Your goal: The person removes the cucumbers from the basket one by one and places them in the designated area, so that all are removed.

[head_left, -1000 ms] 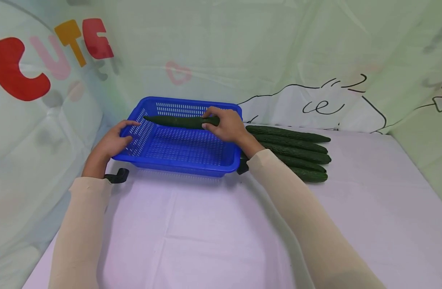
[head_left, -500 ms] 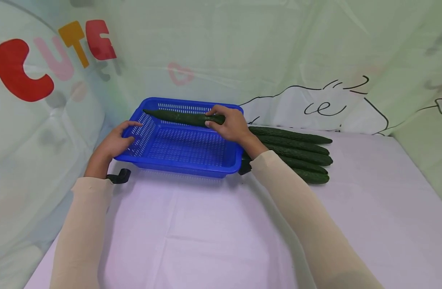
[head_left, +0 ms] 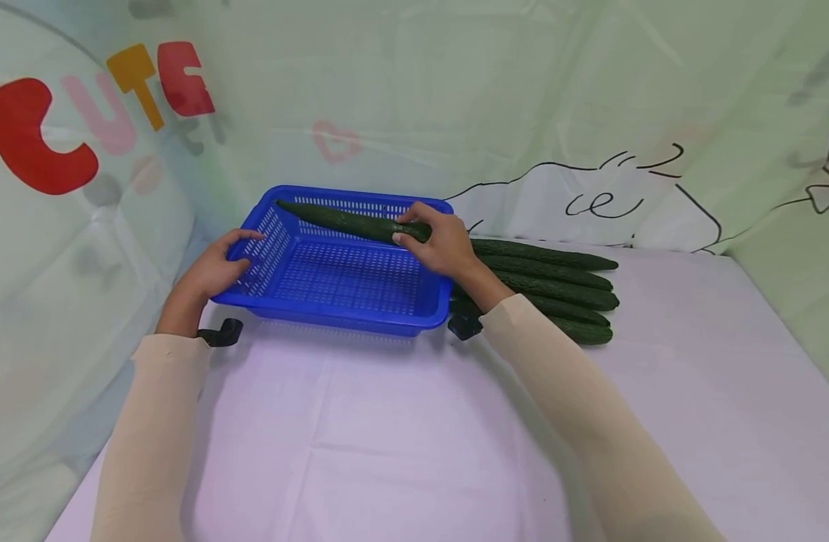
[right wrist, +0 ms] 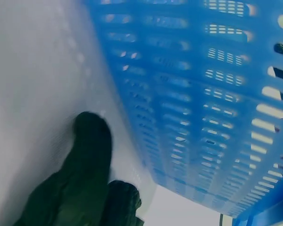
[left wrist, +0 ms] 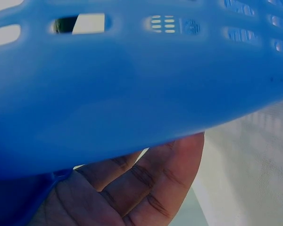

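Note:
In the head view my right hand pinches one long dark green cucumber near its right end. The cucumber slants across the back part of a blue perforated plastic basket, its thin tip at the back left corner. My left hand grips the left rim of the basket, thumb and fingers at the edge. From the left wrist, curled fingers of the left hand show against the blue basket wall. The right wrist view shows the slotted basket side beside cucumber ends; the right hand is hidden there.
Several more cucumbers lie side by side on the pale cloth-covered table, right of the basket and partly behind the right forearm. A draped backdrop with letters and drawings rises behind and at the left. Dark wrist devices show below the wrists.
The right hand has shifted slightly right with the cucumber. Its thin tip has swung toward the back of the basket, so it slants more. The left hand has stayed at the rim.

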A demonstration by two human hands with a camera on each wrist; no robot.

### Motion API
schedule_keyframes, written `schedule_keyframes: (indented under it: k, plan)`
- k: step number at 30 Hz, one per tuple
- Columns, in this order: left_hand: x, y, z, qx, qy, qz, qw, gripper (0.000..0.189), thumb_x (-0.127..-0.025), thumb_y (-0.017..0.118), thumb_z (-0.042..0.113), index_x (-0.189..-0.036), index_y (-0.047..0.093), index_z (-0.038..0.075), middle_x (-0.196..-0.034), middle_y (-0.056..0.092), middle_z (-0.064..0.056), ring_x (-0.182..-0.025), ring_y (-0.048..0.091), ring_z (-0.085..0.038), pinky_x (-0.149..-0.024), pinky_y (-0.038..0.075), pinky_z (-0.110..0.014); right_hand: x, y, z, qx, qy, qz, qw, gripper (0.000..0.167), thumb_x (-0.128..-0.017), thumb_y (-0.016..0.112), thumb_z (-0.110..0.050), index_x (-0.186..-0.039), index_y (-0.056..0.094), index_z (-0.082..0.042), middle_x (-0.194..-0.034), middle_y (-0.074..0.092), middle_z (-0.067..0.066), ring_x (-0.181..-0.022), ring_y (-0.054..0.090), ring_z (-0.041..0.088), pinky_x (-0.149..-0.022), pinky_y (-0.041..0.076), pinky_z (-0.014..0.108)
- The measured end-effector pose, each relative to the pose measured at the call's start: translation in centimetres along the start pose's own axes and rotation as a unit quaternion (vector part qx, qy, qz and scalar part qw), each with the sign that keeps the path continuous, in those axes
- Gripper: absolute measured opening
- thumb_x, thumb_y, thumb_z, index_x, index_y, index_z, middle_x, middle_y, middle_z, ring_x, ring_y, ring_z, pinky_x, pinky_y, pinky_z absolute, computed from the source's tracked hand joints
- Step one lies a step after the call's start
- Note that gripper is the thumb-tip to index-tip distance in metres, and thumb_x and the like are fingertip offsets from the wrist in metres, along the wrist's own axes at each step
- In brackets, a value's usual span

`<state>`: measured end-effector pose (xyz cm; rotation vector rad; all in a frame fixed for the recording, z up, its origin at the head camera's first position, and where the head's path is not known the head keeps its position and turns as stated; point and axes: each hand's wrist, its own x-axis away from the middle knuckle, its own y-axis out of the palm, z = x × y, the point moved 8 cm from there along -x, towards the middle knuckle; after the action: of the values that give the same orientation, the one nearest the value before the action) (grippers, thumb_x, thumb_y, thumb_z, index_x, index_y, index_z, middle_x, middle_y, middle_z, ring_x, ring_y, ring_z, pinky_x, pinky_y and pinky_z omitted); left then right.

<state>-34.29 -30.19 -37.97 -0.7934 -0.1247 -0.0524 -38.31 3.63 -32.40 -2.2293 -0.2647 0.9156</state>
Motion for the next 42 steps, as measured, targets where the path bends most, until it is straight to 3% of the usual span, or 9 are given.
schedule_keyframes:
  k: [4,10,14,16,22,35,39,42]
  plan:
    - [0.1,0.1,-0.1,0.002,-0.005,0.001,1.0000,0.054,-0.099,0.038,0.011,-0.152,0.032,0.019,-0.159,0.021,-0.030,-0.130,0.038,-0.053,-0.103,0.038,-0.068,0.6,-0.4,0.0,0.000,0.002,0.002,1.0000,0.026,-0.089,0.072,-0.027,-0.107,0.066,-0.010,-0.107,0.074,0.010,-0.049,0.048,0.021,-0.057,0.042,0.037]
    - [0.1,0.1,0.0,0.001,-0.011,0.003,0.9999,0.055,-0.098,0.038,0.010,-0.152,0.032,0.020,-0.160,0.019,-0.029,-0.133,0.036,-0.054,-0.104,0.036,-0.069,1.6,-1.2,-0.5,0.005,-0.007,0.002,1.0000,0.027,-0.088,0.073,-0.026,-0.106,0.066,-0.008,-0.106,0.074,0.010,-0.071,0.067,0.027,-0.073,0.053,0.042]
    - [0.2,0.1,0.0,-0.002,-0.014,-0.002,0.9999,0.056,-0.098,0.038,0.011,-0.153,0.030,0.021,-0.161,0.017,-0.028,-0.134,0.035,-0.055,-0.104,0.036,-0.070,2.2,-1.9,-1.2,-0.006,-0.024,0.014,0.9996,0.026,-0.087,0.074,-0.024,-0.105,0.066,-0.007,-0.104,0.075,0.010,-0.063,0.064,0.025,-0.068,0.052,0.042]
    - [0.2,0.1,0.1,-0.005,-0.015,-0.002,0.9999,0.057,-0.098,0.038,0.012,-0.153,0.029,0.021,-0.160,0.018,-0.029,-0.132,0.037,-0.054,-0.104,0.037,-0.069,2.6,-2.4,-1.6,-0.009,-0.032,0.022,0.9992,0.026,-0.087,0.075,-0.023,-0.105,0.067,-0.007,-0.103,0.075,0.011,-0.067,0.066,0.026,-0.069,0.052,0.042]
    - [0.3,0.0,0.1,-0.009,-0.016,0.000,0.9998,0.056,-0.098,0.037,0.013,-0.154,0.028,0.020,-0.158,0.022,-0.031,-0.127,0.041,-0.052,-0.101,0.040,-0.067,3.7,-3.8,-2.5,-0.020,-0.034,0.031,0.9987,0.024,-0.086,0.075,-0.020,-0.104,0.068,-0.006,-0.102,0.074,0.012,-0.092,0.071,0.029,-0.081,0.054,0.045]
    - [0.1,0.2,0.2,-0.020,-0.019,-0.006,0.9996,0.057,-0.098,0.037,0.011,-0.154,0.027,0.020,-0.159,0.019,-0.031,-0.124,0.041,-0.050,-0.100,0.042,-0.065,8.1,-8.0,-3.3,0.026,-0.023,0.034,0.9988,0.024,-0.084,0.077,-0.017,-0.104,0.068,-0.008,-0.102,0.076,0.010,-0.090,0.071,0.027,-0.078,0.053,0.042]
    - [0.1,0.2,0.1,-0.023,-0.016,-0.004,0.9996,0.057,-0.098,0.037,0.011,-0.154,0.027,0.020,-0.158,0.022,-0.031,-0.119,0.043,-0.048,-0.093,0.045,-0.058,10.0,-9.8,-3.0,0.043,-0.029,0.041,0.9978,0.025,-0.081,0.079,-0.014,-0.102,0.068,-0.008,-0.100,0.076,0.008,-0.073,0.066,0.016,-0.069,0.047,0.030]
    - [0.2,0.1,0.0,-0.025,-0.012,-0.002,0.9996,0.057,-0.098,0.037,0.011,-0.154,0.027,0.019,-0.157,0.022,-0.031,-0.117,0.043,-0.047,-0.090,0.045,-0.056,11.4,-11.1,-2.9,0.043,-0.034,0.050,0.9973,0.025,-0.078,0.080,-0.010,-0.100,0.068,-0.006,-0.098,0.077,0.009,-0.056,0.049,0.006,-0.060,0.039,0.021]
